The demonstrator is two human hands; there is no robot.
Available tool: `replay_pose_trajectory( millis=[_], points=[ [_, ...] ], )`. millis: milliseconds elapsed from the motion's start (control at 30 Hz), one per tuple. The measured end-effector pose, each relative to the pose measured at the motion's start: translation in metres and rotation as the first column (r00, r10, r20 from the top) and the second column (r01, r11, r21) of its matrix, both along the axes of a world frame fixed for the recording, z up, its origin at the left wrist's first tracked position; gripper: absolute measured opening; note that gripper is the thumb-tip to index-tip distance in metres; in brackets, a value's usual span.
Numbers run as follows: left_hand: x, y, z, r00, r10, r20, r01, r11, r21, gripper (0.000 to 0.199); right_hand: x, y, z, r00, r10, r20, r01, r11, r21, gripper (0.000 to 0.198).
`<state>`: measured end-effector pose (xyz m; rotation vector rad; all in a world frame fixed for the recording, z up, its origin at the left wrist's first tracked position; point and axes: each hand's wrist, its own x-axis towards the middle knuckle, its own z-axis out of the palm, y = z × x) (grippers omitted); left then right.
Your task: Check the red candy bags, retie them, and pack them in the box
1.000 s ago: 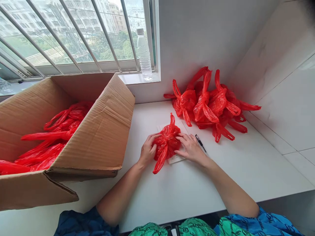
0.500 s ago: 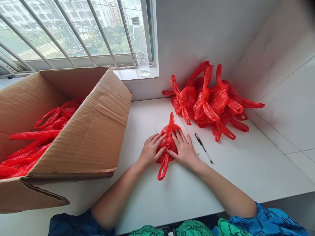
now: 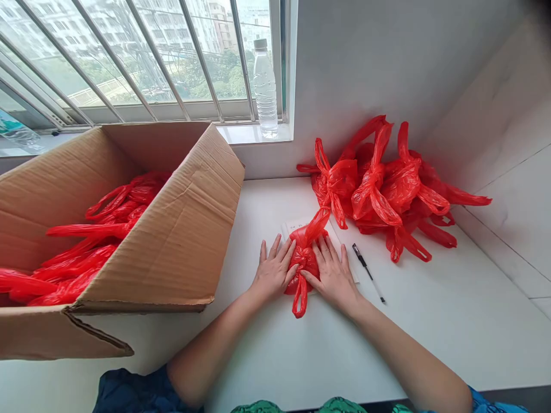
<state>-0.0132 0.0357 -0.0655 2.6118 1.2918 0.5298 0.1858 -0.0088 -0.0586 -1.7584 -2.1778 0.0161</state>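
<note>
A knotted red plastic bag (image 3: 305,259) lies on a sheet of paper (image 3: 291,227) in the middle of the white table, its knot upward and one handle loop toward me. Against its left side rests my left hand (image 3: 275,269), fingers stretched and spread. My right hand (image 3: 334,274) lies flat along the bag's right side, also with fingers spread. Neither hand is closed around the bag. What the bag contains is hidden. Just right of my right hand is a black-capped pen (image 3: 368,273).
An open cardboard box (image 3: 172,229) holding red plastic bags (image 3: 99,246) stands at left. Several knotted red bags (image 3: 387,189) are heaped at the back right by the wall. A clear water bottle (image 3: 265,92) stands on the windowsill; another bottle (image 3: 19,135) lies at far left.
The view has shifted a little, so the scene sits farther right. My left hand's fingers have moved off the bag's top to its side. The bag's far handle now leans right.
</note>
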Motion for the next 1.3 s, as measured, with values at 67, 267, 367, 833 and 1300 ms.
replay_pose_trajectory(
  millis=[67, 267, 367, 833, 1300],
  points=[
    [-0.003, -0.002, 0.006, 0.999, 0.016, 0.05, -0.016, 1.0, -0.017, 0.057, 0.002, 0.001, 0.006, 0.999, 0.015, -0.031, -0.015, 1.0, 0.006, 0.077],
    [0.004, -0.009, 0.026, 0.955, 0.055, 0.291, -0.077, 0.995, 0.063, 0.056, 0.004, 0.01, 0.021, 0.975, -0.013, -0.224, 0.05, 0.986, 0.159, 0.061],
    [0.016, -0.01, 0.022, 0.983, -0.045, 0.178, 0.036, 0.998, 0.057, 0.061, 0.0, 0.015, 0.011, 0.986, 0.016, -0.163, 0.001, 0.995, 0.102, 0.062],
    [0.022, -0.007, -0.002, 0.997, -0.051, 0.05, 0.047, 0.996, 0.078, 0.059, -0.003, 0.017, -0.01, 1.0, 0.002, -0.01, -0.001, 0.998, 0.067, 0.059],
    [0.019, -0.017, 0.002, 0.993, -0.073, 0.089, 0.073, 0.997, 0.0, 0.061, 0.005, 0.013, -0.019, 0.989, 0.062, -0.136, -0.052, 0.996, 0.077, 0.056]
  ],
)
